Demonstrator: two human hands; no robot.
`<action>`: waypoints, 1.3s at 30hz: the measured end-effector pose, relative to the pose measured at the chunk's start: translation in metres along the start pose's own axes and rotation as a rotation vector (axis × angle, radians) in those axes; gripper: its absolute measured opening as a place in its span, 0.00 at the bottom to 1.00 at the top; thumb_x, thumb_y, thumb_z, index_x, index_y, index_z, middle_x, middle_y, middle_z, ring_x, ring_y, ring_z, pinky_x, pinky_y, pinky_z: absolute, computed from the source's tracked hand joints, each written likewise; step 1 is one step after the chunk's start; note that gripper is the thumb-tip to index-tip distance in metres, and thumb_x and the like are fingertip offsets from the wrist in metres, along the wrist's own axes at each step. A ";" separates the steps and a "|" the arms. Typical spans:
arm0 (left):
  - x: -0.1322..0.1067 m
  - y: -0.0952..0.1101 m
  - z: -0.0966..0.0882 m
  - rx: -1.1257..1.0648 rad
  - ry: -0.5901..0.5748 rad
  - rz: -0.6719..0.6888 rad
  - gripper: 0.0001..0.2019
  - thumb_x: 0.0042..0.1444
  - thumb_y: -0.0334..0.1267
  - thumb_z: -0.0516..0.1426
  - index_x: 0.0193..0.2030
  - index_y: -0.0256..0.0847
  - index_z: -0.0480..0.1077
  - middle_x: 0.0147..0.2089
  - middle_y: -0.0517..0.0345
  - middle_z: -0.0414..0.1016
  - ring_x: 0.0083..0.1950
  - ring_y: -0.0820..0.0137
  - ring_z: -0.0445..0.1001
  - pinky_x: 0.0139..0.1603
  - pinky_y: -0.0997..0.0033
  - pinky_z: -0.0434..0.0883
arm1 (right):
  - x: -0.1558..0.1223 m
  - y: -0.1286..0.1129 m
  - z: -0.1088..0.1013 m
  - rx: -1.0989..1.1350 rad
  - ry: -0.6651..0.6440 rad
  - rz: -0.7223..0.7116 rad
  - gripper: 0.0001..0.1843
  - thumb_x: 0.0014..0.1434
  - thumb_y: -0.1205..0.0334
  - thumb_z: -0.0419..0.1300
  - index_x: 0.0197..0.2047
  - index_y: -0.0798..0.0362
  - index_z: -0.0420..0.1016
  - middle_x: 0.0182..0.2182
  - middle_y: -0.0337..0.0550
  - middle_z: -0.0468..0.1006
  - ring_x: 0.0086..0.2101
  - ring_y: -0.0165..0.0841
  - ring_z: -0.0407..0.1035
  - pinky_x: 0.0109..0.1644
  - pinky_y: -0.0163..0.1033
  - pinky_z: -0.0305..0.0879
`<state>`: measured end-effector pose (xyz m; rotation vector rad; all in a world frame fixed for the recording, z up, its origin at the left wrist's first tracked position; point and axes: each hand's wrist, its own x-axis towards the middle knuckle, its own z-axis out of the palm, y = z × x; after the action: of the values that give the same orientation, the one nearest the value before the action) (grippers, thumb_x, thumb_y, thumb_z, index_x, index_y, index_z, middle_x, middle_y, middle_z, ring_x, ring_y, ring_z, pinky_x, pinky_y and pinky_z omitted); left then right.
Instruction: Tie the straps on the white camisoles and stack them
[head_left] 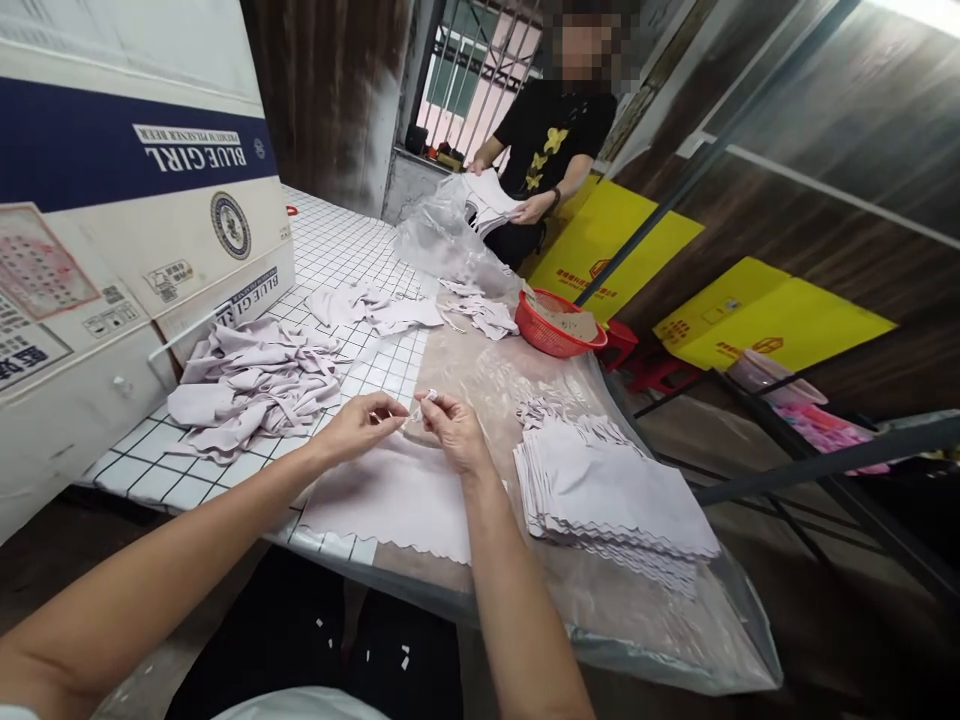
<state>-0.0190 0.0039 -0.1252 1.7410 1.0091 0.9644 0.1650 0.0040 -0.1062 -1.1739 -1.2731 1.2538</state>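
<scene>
My left hand (364, 424) and my right hand (456, 430) meet over the near part of the table, fingers pinched. A small whitish scrap (417, 408) shows between the fingertips; my right hand grips it. What my left fingers hold is too small to tell. Below them lies a flat, pale lilac fabric piece (390, 500) with a wavy near edge. To its right is a thick stack of similar fabric pieces (607, 480), wavy edges toward me. On the left, a loose heap of pale fabric pieces (259, 380) lies crumpled.
A large beer carton (202, 240) borders the left side. Farther back are more loose fabric pieces (375, 308) and a red plastic basket (559, 325). Across the table (330, 240), a person in black (559, 140) holds pale fabric pieces over a clear plastic bag (442, 235). A slanted metal bar (705, 150) crosses the right.
</scene>
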 end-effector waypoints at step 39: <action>-0.013 -0.020 0.016 0.433 -0.107 -0.044 0.04 0.47 0.38 0.61 0.26 0.41 0.75 0.27 0.57 0.74 0.36 0.63 0.72 0.38 0.66 0.65 | -0.006 0.026 -0.021 -0.617 -0.517 -0.111 0.11 0.58 0.56 0.58 0.27 0.52 0.65 0.25 0.33 0.63 0.28 0.28 0.56 0.33 0.35 0.52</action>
<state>-0.0138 -0.0072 -0.1510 2.0868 1.2467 0.6464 0.1868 -0.0001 -0.1322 -1.2033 -2.1895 1.1511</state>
